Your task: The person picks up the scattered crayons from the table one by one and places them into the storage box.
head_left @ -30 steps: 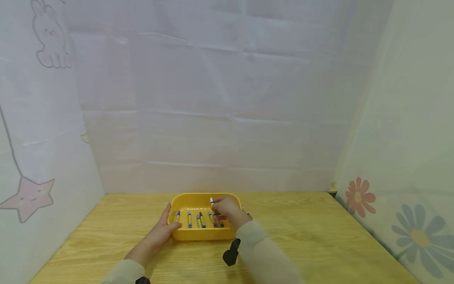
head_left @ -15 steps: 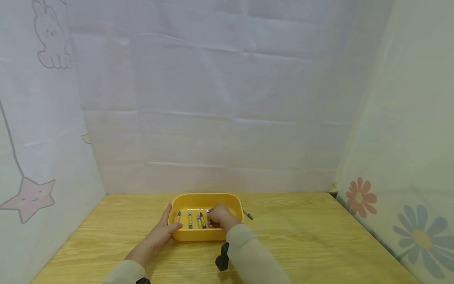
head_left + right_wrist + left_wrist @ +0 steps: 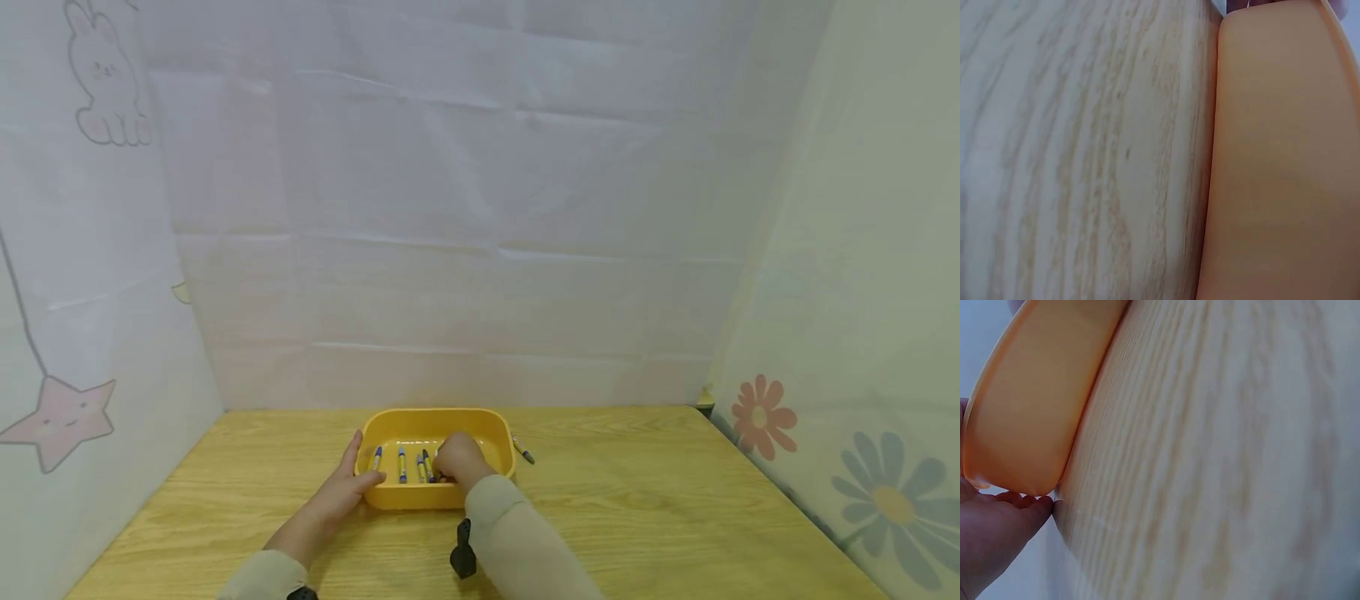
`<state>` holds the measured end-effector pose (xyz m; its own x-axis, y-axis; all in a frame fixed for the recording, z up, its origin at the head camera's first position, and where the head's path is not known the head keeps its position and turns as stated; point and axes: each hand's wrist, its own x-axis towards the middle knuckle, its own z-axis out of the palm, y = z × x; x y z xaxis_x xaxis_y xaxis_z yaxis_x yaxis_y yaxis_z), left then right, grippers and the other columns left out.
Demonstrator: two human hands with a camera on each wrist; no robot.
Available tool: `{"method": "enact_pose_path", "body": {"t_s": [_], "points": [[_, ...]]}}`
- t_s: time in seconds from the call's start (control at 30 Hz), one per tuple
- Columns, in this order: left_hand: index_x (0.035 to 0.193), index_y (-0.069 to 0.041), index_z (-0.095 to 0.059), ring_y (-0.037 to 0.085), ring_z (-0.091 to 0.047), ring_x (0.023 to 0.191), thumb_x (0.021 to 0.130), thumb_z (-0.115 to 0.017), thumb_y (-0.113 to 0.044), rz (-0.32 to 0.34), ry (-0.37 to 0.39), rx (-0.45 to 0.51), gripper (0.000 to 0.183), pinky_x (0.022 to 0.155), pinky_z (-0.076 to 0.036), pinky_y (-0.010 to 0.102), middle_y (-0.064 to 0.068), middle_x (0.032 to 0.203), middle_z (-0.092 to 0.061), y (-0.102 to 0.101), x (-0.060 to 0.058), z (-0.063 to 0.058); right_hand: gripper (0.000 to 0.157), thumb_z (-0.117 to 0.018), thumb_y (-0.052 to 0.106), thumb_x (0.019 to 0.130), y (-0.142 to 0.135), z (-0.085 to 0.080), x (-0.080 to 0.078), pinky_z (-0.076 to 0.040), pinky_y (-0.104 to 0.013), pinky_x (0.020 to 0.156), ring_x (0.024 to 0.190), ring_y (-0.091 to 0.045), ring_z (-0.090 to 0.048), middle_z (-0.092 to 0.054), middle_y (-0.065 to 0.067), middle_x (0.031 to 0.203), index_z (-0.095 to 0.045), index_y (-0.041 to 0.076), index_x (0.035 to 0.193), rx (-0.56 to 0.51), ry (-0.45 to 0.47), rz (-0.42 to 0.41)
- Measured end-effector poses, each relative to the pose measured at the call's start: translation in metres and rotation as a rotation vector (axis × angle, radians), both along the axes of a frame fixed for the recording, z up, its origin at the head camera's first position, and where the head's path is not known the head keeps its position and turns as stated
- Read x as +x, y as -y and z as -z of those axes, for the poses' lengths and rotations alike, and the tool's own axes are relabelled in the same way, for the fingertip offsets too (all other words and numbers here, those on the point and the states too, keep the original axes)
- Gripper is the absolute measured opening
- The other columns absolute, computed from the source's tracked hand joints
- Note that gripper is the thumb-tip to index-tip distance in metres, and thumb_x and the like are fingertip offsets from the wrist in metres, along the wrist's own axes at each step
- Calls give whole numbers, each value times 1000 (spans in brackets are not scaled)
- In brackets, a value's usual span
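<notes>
A yellow plastic tray (image 3: 420, 497) stands on the wooden table with several crayons lying in it, among them one at the left end (image 3: 377, 457) and another beside it (image 3: 402, 465). My left hand (image 3: 341, 492) grips the tray's left end, thumb over the front rim and fingers along the outer side; in the left wrist view its fingertips (image 3: 1044, 505) are at the tray's lower corner. My right hand (image 3: 461, 458) is down inside the tray, fingers curled around crayons that it mostly hides. A dark-tipped crayon (image 3: 428, 465) lies just left of those fingers.
Outside the tray's right end one crayon (image 3: 523, 450) lies on the table (image 3: 637, 500). A pale sheet (image 3: 465, 250) hangs behind, with printed side sheets left and right. A black wrist camera (image 3: 463, 552) sits below my right sleeve.
My right hand, earlier raised with a white-tipped crayon, has lowered into the tray and shifted left over the crayons. The left hand and tray stay put.
</notes>
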<state>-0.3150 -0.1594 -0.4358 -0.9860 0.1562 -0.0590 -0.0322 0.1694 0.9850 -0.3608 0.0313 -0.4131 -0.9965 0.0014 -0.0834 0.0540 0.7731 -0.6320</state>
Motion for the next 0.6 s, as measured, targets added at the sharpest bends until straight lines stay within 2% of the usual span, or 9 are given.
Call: {"method": "enact_pose_path", "body": {"t_s": [0.17,0.33,0.43,0.53,0.6], "points": [[157,-15,12,52,9,146,91,-57,-13,-3,11,-11,95,116,4,67,32,160,9,0,1,-1,51,-63,-10,74,-2,3,-2,-20,-26,41,41,-11,-21,-23,4,41,-33,18,43,-18,-3,-5],[157,-15,12,51,9,147,92,-57,-12,-1,17,-2,95,116,4,66,31,160,10,0,2,-1,51,-64,2,84,-7,-3,-2,-26,-25,42,39,-10,-27,-29,5,40,-36,17,44,-49,26,-12],[157,-15,13,51,7,147,92,-56,-12,3,12,8,95,117,2,65,32,159,10,0,1,0,56,-64,9,89,-11,-10,-1,-33,-25,45,39,-10,-30,-28,6,41,-32,18,44,-69,48,-30],[157,-16,13,52,7,147,91,-57,-11,3,7,16,96,118,1,64,32,159,11,0,0,1,55,-64,9,89,-16,-17,0,-40,-27,51,42,-11,-32,-26,6,45,-29,19,48,-139,57,-39],[157,-15,14,53,8,146,91,-57,-11,1,2,15,97,117,2,65,33,159,11,1,-1,2,46,-63,6,89,-20,-21,1,-45,-30,53,46,-13,-34,-27,5,49,-36,17,53,-204,58,-43]]}}
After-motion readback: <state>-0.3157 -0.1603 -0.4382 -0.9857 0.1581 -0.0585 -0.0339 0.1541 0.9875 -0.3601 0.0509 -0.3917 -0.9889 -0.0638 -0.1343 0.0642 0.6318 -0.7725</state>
